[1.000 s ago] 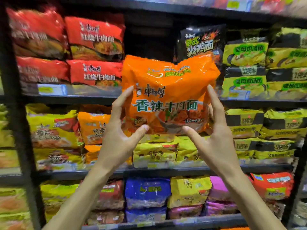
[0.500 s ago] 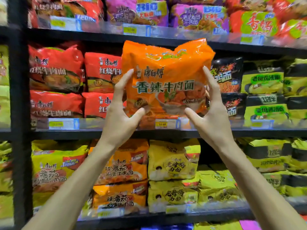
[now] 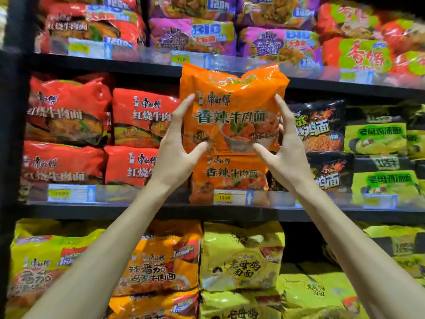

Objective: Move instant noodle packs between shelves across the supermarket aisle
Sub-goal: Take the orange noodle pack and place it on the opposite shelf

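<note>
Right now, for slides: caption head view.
Left hand, right hand grip orange spicy-beef noodle pack over matching shelved pack.

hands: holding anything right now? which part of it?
Yes. Both hands hold the orange noodle pack by the lower half of its side edges: the left hand on its left edge, the right hand on its right edge.

The held orange noodle pack (image 3: pixel 232 107) hides the top of the shelved orange pack (image 3: pixel 230 174) (and most fingers of left hand (image 3: pixel 176 150) and right hand (image 3: pixel 286 149)); the left price tag (image 3: pixel 60 193) is unreadably blurred.
</note>
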{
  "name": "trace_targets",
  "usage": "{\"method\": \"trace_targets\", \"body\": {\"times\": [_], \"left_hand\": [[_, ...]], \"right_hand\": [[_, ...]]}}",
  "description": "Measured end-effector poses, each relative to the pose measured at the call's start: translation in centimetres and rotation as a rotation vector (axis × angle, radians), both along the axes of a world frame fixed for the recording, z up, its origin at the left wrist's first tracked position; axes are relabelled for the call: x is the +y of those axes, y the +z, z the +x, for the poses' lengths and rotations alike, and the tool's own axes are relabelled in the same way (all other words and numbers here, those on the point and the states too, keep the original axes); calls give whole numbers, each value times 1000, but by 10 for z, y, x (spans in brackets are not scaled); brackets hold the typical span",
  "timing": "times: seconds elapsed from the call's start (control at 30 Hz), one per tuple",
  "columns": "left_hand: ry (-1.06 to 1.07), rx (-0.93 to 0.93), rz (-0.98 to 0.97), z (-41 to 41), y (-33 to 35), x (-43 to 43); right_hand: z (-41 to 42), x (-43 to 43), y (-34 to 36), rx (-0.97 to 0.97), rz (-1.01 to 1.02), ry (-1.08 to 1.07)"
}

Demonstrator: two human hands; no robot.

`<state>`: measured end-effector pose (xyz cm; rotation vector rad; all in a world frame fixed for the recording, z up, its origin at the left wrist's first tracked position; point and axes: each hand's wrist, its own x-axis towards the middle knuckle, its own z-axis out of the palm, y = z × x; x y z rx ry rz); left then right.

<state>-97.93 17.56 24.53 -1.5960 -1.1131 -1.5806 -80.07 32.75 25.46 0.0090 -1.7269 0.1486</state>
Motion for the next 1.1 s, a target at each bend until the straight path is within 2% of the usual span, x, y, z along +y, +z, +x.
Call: {"method": "trace_targets", "body": {"times": [0.4, 0.53, 0.87, 1.1], "left_hand": [[89, -38, -4, -29, 1, 50], [135, -9, 27, -35, 0, 60], [177, 11, -27, -32, 2, 62], [388, -2, -108, -28, 11, 66]], "right_hand": [[-36, 43, 0, 72, 9, 96], [-43, 49, -3, 89, 17, 67], [-49, 46, -7, 66, -126, 32], [-47, 47, 8, -42, -176, -158]]}}
